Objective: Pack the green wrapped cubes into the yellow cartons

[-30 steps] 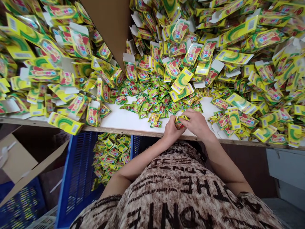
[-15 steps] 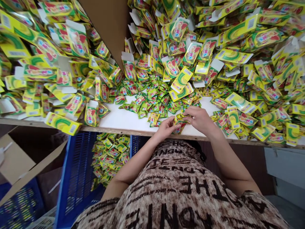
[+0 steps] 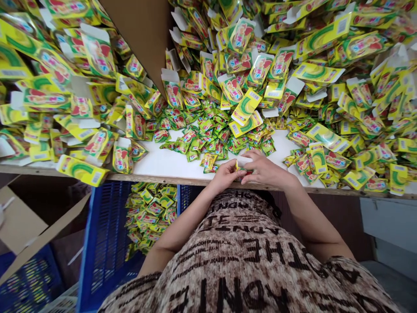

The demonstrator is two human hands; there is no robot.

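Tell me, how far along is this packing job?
Done: a blue crate under the table holds a heap of filled boxes. In hand: left hand and right hand together hold one small pack. Left: loose sachets and many open boxes.

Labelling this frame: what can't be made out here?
Head view only:
- The packet between left hand and right hand: mostly hidden by fingers; contents, count and the grip itself unclear.
- Print on the boxes: too small and blurred.
- Blue crate: far side hidden under the table edge.
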